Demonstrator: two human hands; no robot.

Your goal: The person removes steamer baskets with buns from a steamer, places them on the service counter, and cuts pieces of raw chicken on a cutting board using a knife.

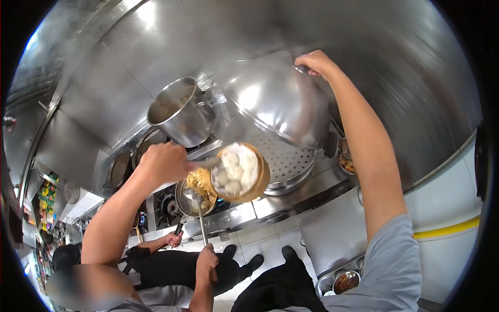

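My left hand (165, 162) is closed on a short, blurred grey tool (207, 163), whose far end meets the rim of a round bamboo steamer basket (264, 174). Several pale, rounded dumplings (234, 171) sit on white liner in the basket, which is tilted toward me above the stove front. High on the right, my right hand (316, 63) grips the handle of a big domed steel lid (283, 101). That lid is raised and tilted over a perforated steamer tray (278, 151), covering part of it from view.
On the left, a co-worker's hand (208, 258) holds a long-handled ladle (193, 196) in a pan of yellowish food (200, 182). Their other hand (173, 238) is at the pan's handle. A tall steel pot (176, 117) stands behind. Steam blurs the back.
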